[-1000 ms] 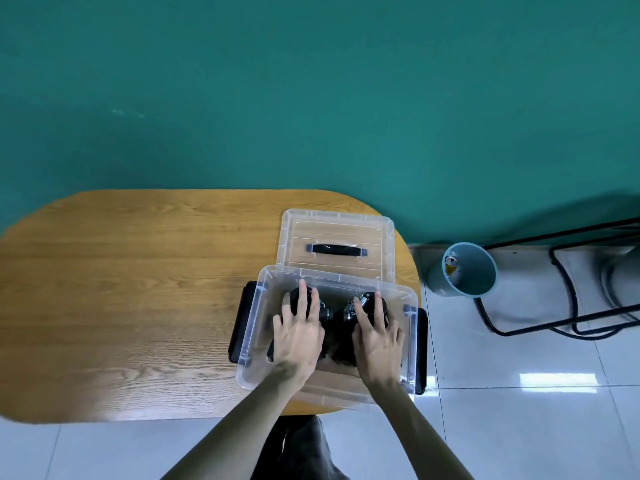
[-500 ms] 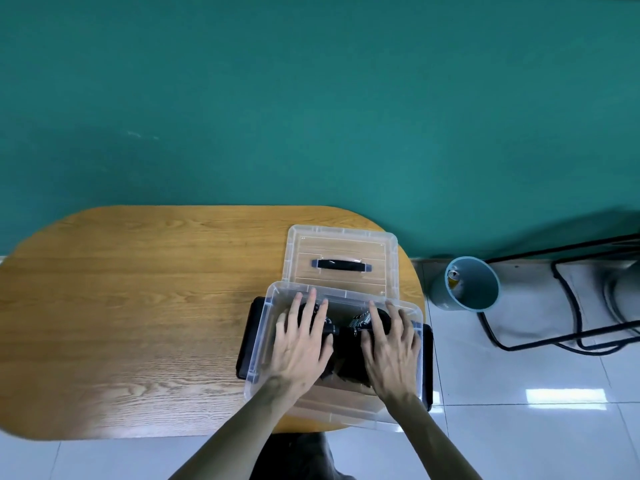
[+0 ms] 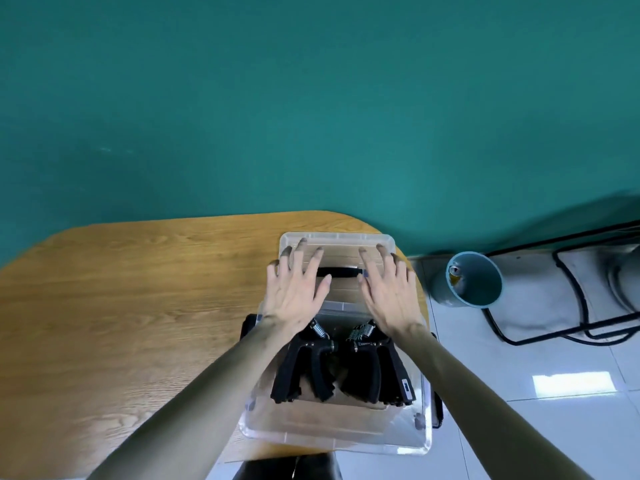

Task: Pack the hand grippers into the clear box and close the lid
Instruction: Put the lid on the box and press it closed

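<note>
Two black hand grippers lie side by side inside the clear box [image 3: 332,434]: the left hand gripper [image 3: 304,365] and the right hand gripper [image 3: 377,365], springs pointing away from me. The clear lid [image 3: 341,242] with a black handle [image 3: 341,271] lies flat on the table just behind the box. My left hand [image 3: 294,289] hovers over the lid's left half and my right hand [image 3: 388,292] over its right half, both with fingers spread and nothing held.
The box sits at the right end of a wooden table [image 3: 138,306], over its front edge, with black latches at both sides. A teal wall stands behind. On the tiled floor to the right are a blue bin [image 3: 474,278] and a black metal frame [image 3: 571,306].
Both hands have left the hand grippers in the box and moved forward over the lid. The camera has come closer and tilted.
</note>
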Demonstrator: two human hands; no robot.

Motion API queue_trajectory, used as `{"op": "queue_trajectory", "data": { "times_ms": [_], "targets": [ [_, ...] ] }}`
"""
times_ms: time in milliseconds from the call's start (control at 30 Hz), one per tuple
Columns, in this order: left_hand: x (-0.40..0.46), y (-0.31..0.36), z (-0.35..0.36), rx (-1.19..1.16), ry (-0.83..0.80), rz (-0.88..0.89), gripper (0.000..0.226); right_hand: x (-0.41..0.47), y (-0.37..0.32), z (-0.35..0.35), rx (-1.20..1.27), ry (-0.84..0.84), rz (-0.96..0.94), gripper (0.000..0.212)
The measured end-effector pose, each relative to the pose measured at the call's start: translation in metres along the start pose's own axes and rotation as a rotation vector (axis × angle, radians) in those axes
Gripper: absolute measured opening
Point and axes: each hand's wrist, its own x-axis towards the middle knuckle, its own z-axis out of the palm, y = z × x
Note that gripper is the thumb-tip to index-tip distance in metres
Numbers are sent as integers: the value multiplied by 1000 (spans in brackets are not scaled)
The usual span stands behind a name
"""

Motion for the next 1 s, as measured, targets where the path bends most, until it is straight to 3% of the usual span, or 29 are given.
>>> {"op": "queue_trajectory", "data": {
  "times_ms": [267, 467, 600, 833, 1000],
  "targets": [
    [59, -50, 31, -120, 39, 21, 63, 58, 26, 36, -45, -30, -40, 49],
    [98, -67, 80, -177, -145, 141, 64, 82, 63, 92, -91, -110, -59, 53],
    [110, -73, 136, -193, -213, 57, 65, 87, 81, 128, -50, -180, -48, 56],
    [110, -82, 181, -137, -257, 81, 79, 93, 100, 165, 11, -304, -26, 66],
    [109, -75, 179, -283, -220, 103, 74, 91, 88, 163, -16, -299, -206, 64]
  ]
}}
